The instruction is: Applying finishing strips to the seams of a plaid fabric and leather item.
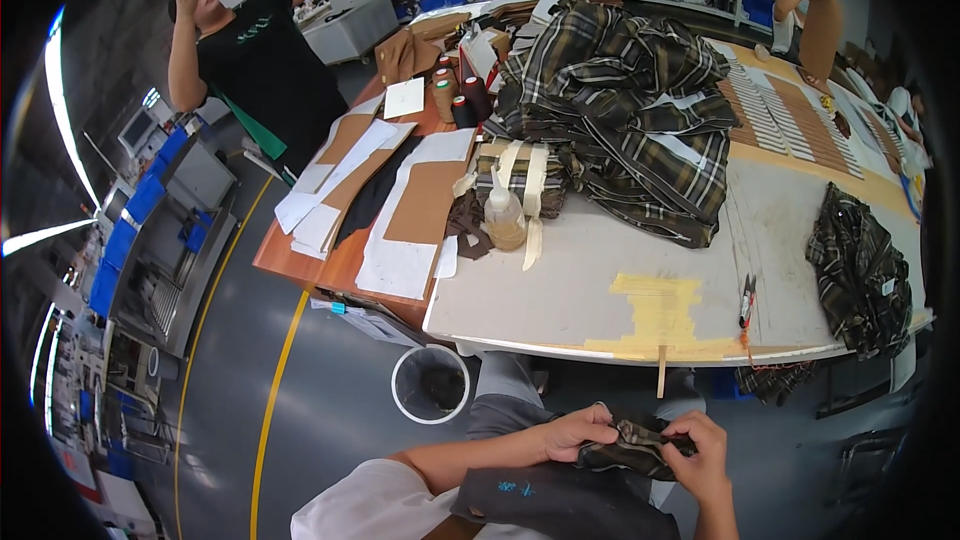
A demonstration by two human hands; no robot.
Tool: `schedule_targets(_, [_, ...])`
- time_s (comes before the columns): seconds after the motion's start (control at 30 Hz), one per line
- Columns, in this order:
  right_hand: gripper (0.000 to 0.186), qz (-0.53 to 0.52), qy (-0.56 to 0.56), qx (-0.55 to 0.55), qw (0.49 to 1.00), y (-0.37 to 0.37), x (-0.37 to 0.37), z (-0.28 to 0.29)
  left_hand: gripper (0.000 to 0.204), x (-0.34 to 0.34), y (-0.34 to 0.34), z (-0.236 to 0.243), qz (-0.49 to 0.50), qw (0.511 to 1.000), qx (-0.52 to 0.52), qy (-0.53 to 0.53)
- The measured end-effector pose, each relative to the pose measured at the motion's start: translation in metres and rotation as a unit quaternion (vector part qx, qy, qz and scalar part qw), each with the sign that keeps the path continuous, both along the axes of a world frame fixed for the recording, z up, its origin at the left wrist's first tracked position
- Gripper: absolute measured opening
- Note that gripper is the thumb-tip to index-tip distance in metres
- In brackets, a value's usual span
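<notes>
Above my lap, a dark plaid piece of cloth (627,448) is bunched between my two hands. My left hand (580,433) pinches its left side, thumb on top. On the other side my right hand (698,448) grips the cloth's edge between thumb and fingers. Which part of a garment this is, I cannot tell. Just ahead, a thin wooden stick (661,372) juts over the table edge below a patch of yellow tape (655,310). Thread snips (747,302) lie on the table to the right of the tape.
A large heap of plaid garments (630,110) covers the table's far middle; another plaid garment (858,270) hangs at the right edge. A clear squeeze bottle (504,215), thread cones (463,110) and paper patterns (400,240) stand or lie left. A bin (430,384) is on the floor. A co-worker (260,70) holds up card pieces.
</notes>
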State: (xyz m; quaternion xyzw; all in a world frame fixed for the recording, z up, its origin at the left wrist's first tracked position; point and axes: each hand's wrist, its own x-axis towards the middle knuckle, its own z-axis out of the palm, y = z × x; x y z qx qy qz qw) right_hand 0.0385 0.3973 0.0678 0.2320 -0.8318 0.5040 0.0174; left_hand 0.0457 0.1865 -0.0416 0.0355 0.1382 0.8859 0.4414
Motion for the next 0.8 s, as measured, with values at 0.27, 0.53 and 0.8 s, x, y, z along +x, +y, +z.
schedule_targets(0.27, [0.018, 0.001, 0.014, 0.013, 1.0, 0.008, -0.005, -0.009, 0.022, -0.007, 0.0, 0.043, 0.066, 0.994, 0.09, -0.004])
schedule_targets(0.53, [0.019, 0.021, 0.005, 0.091, 0.996, 0.018, 0.002, -0.008, 0.019, -0.008, 0.005, 0.046, 0.1, 0.992, 0.082, 0.003])
schedule_targets(0.8, [0.018, -0.022, 0.021, -0.084, 0.996, -0.008, -0.032, 0.026, 0.017, -0.024, 0.008, 0.061, 0.146, 0.988, 0.048, -0.03])
